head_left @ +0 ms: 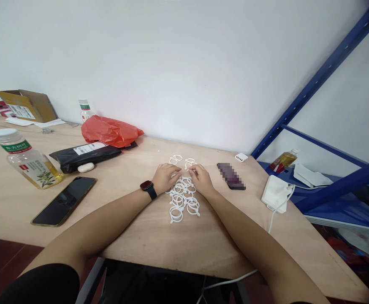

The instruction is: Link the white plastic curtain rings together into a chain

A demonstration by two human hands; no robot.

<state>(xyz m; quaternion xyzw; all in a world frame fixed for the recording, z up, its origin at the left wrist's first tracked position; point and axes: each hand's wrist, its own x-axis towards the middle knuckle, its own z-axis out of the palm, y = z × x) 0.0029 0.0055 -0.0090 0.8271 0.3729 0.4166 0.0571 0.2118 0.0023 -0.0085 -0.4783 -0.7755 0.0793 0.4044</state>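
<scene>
Several white plastic rings with small knobs, like curtain rings [177, 200], lie in an overlapping cluster on the wooden table. My left hand [167, 177], with a black watch on its wrist, is at the cluster's far left side. Its fingers are bent together toward the thumb, and whatever is between them is hidden. Across from it my right hand [201, 179] has thumb and fingers pinched at a white plastic ring [187, 166], partly covered by the fingertips. Just beyond the hands lie a pair of rings [175, 159] on the left and another ring [190, 160] on the right.
On the left are a phone [64, 202], a drink bottle [32, 162], a black parcel [77, 156], a red plastic bag [111, 130] and a cardboard box [34, 105]. A second phone [231, 176], a white charger [275, 193] with its cable, and a blue metal frame [324, 76] stand right.
</scene>
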